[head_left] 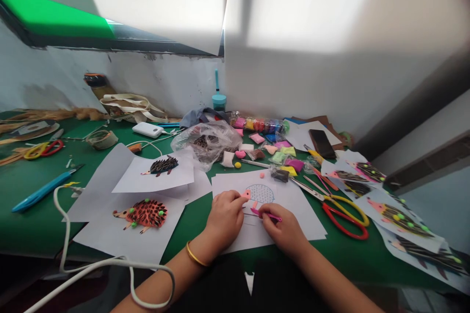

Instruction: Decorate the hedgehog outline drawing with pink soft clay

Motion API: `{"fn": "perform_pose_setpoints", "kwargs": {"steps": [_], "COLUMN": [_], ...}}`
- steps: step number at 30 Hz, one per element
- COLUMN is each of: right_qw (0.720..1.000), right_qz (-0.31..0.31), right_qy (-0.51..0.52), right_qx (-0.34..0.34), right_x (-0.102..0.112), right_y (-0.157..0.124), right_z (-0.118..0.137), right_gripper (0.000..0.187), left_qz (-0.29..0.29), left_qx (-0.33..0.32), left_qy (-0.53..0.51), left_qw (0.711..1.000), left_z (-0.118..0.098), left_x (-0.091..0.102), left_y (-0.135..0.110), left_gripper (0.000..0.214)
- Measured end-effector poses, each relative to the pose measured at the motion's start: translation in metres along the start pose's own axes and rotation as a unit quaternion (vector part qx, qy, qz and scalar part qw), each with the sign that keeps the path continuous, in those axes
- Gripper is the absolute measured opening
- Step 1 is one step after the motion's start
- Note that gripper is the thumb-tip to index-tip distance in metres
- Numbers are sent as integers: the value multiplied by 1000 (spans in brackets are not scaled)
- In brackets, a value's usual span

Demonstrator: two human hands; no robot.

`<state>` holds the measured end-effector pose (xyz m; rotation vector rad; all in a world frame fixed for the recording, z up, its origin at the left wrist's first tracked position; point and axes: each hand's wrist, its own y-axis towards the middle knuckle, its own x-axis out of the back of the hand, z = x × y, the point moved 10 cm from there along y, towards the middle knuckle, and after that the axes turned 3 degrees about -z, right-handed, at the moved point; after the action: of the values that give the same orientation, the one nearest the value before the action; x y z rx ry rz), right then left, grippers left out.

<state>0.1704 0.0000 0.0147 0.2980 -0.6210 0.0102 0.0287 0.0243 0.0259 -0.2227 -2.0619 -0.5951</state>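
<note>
My left hand, with a gold bangle on its wrist, pinches a pink clay piece at the snout of a hedgehog drawing. That drawing's dotted blue-grey body is on a white paper sheet. My right hand sits just to the right, holding a thin pink clay strip against the paper. The two hands nearly meet over the sheet. Their fingers hide the drawing's lower part.
Finished paper hedgehogs lie on both sides of the green table. Red-and-yellow scissors lie close to the right. Bagged clay packets, a plastic bag, a smartphone, a blue craft knife and a white cable surround the work.
</note>
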Motion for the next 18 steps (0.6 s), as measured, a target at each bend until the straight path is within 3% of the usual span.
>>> {"fn": "perform_pose_setpoints", "kwargs": {"steps": [8,18], "right_qw": [1000,998], "right_qz": [-20,-47], "right_qy": [17,17], "right_qx": [2,-25], "right_x": [5,22], "right_y": [-1,-2], "right_z": [-1,-12], "right_gripper": [15,16], "left_qz": [25,59], "left_qx": [73,67], "left_qy": [-173,-30], "left_qw": [982,996], "left_z": [8,-5], "left_x": [-7,-18], "left_y": [-1,-3], "left_gripper": [39,34]}}
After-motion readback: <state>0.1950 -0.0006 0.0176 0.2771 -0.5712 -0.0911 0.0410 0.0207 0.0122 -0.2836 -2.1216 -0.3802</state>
